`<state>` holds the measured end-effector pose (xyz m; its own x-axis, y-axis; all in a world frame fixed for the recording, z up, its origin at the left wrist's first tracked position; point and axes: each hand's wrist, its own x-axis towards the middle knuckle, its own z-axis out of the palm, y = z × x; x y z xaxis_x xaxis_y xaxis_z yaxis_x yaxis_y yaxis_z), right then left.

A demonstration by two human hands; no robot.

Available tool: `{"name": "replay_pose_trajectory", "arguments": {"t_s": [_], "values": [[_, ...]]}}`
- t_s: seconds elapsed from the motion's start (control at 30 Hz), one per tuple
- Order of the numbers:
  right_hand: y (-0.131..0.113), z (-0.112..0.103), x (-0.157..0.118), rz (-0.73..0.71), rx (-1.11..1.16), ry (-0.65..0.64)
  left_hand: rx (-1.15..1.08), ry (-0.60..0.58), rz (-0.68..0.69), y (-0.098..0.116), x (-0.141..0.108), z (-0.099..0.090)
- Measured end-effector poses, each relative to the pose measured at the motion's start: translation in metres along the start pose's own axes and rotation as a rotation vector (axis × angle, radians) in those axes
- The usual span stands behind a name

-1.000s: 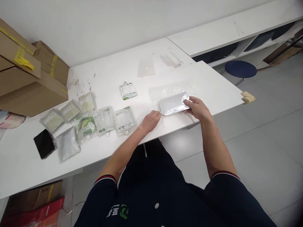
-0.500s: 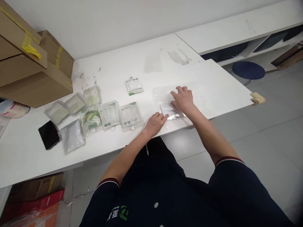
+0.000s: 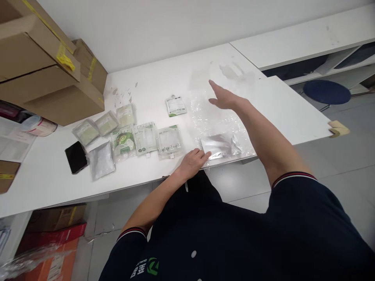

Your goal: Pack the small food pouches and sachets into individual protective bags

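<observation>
A silver foil pouch lies near the front edge of the table, on a sheet of clear bubble wrap. At the pouch's lower left corner rests my left hand, its fingers curled together and the thumb touching the corner. Whatever lies under those fingers is hidden. My right hand is over the far part of the wrap, fingers stretched out and thumb apart, holding nothing. A small white and green pouch lies left of the wrap. Closer to my left hand is a clear spouted pouch.
Further left lie another spouted pouch, a green printed pouch, several pale green packets, a silver-white packet and a black phone. Cardboard boxes stand at the back left. A blue stool is beyond the table's right end.
My right hand has moved up and away from the foil pouch, and its fingers have straightened. The pouch now shows fully. My left hand stays at its corner. The whole view has shifted.
</observation>
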<state>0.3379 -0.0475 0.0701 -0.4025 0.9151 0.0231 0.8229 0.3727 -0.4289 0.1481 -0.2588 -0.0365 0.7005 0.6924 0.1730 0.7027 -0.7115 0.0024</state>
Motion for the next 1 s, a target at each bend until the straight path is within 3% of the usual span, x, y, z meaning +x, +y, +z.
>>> {"name": "replay_pose_trajectory", "arguments": {"t_s": [0.1,0.23,0.33,0.43,0.63,0.77,0.9,1.0], "values": [[-0.001,0.01,-0.042,-0.124,0.152,-0.073,-0.055,0.009,-0.019,-0.003,-0.003,0.0],[0.005,0.034,-0.135,-0.228,0.094,-0.224,-0.164,0.032,-0.066,-0.01,-0.005,0.001],[0.012,0.059,-0.19,-0.244,-0.134,-0.172,-0.297,0.041,-0.098,-0.016,-0.007,-0.004],[0.014,0.075,-0.214,-0.294,-0.308,-0.096,-0.45,0.031,-0.108,-0.021,-0.007,-0.016],[0.003,0.063,-0.199,-0.386,-0.371,-0.101,-0.742,0.034,-0.211,-0.027,-0.013,-0.044],[-0.004,0.041,-0.176,-0.314,-0.232,-0.253,-0.844,0.059,-0.323,-0.032,-0.017,-0.053],[-0.004,0.016,-0.133,-0.114,-0.062,-0.404,-0.866,0.289,-0.488,-0.037,-0.013,-0.047],[0.001,0.008,-0.091,-0.028,-0.008,-0.474,-0.702,0.509,-0.607,-0.036,-0.008,-0.036]]}}
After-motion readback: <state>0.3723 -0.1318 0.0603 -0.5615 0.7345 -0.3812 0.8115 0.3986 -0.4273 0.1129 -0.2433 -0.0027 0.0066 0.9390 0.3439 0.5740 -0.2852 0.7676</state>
